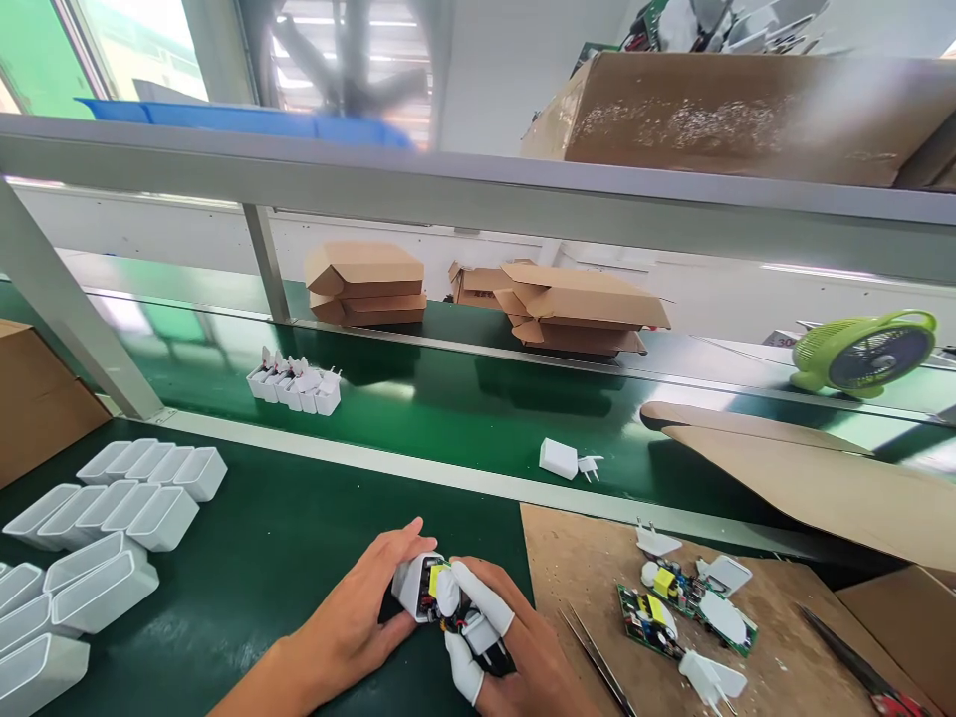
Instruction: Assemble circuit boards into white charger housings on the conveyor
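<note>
Near the bottom middle, my left hand [373, 593] grips a white plastic charger case [407, 586] between thumb and fingers. My right hand [515, 637], with white finger cots on its thumb and a finger, is closed on a circuit board [440, 590] carrying a yellow component and a white pad. The board's near end lies at the mouth of the case; how far it sits inside is hidden. Right of my hands, more circuit boards [646, 619] with white plug pieces [706, 680] lie on a brown board [575, 558]. A pair of tweezers [597, 662] rests beside my right hand.
Rows of empty white cases [105, 593] stand at left. On the green conveyor [448, 418] sit a cluster of white parts [294, 383] and one charger [559, 458]. Red-handled pliers or scissors [858, 662] lie at right. A metal shelf [478, 189] crosses overhead, bearing a carton [732, 115].
</note>
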{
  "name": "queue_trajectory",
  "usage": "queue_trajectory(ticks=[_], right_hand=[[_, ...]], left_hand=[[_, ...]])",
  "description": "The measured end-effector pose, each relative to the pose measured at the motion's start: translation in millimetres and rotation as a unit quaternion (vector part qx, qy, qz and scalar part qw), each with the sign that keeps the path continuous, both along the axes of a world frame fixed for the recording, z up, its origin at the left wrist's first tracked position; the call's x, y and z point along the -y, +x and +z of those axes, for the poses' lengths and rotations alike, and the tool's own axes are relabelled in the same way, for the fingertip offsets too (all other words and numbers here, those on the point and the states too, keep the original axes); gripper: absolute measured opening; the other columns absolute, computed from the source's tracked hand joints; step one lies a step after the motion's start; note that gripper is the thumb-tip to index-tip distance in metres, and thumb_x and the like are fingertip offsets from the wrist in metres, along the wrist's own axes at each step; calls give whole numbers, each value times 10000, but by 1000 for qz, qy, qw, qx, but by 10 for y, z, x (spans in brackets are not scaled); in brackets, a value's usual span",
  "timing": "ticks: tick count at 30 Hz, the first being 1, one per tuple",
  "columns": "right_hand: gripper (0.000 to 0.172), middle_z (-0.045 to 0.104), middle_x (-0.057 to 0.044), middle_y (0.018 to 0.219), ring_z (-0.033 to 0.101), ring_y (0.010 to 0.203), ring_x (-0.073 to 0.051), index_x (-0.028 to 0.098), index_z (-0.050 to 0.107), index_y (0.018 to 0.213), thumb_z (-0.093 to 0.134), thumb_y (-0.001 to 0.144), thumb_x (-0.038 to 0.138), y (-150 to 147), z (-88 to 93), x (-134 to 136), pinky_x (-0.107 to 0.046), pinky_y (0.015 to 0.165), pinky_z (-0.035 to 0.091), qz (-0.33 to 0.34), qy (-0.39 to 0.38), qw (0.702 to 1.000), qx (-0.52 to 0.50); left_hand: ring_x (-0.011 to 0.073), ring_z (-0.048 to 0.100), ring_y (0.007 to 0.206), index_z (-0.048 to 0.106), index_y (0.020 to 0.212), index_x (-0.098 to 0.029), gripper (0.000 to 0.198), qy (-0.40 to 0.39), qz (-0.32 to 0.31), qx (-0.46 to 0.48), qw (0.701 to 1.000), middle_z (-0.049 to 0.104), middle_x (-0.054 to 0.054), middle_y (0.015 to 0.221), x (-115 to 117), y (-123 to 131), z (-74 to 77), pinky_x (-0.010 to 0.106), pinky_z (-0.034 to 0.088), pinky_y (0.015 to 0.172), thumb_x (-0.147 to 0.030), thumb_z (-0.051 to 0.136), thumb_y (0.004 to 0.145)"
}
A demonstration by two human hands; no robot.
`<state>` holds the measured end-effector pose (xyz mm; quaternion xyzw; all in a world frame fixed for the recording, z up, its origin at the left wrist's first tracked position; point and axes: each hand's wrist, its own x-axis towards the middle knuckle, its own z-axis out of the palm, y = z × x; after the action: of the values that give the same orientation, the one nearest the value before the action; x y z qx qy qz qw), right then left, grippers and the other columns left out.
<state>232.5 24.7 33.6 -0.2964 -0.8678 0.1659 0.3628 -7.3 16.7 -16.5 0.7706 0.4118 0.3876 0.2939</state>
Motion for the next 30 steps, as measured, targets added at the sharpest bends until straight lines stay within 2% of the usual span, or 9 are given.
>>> queue_trajectory(ticks=[6,13,22,30], right_hand=[[670,643,-99,1326,694,1170,-200,296,384,1518,502,903,59,-28,72,-6,-288,965,606,-16,17,1000,-18],[654,638,-117,1334,676,1205,-204,250,402,1530,526,918,54,-33,58,-60,-300,977,604,10,31,999,-38],[648,634,-106,1327,677,1181,-191,259,433,1512,548,909,49,-33,68,-69,-290,975,600,12,8,999,-48],[669,632,-103,1334,659,1214,-183,263,420,1522,538,905,33,0,71,-77,-289,1005,581,19,21,999,-39]], left_hand=[[278,519,1400,93,1653,-370,877,7,-3,-1,1000,557,81,1520,8,-5,79,510,427,1207,-134,596,975],[274,527,1387,90,1653,-385,888,-5,-12,6,1000,546,73,1527,3,-30,45,503,451,1182,-153,616,976],[273,547,1356,112,1645,-389,888,6,-16,20,1000,570,77,1501,-1,-23,120,487,471,1156,-156,647,975],[283,545,1354,123,1646,-373,880,11,-10,7,1000,570,88,1505,-2,-27,86,492,460,1155,-169,652,972]])
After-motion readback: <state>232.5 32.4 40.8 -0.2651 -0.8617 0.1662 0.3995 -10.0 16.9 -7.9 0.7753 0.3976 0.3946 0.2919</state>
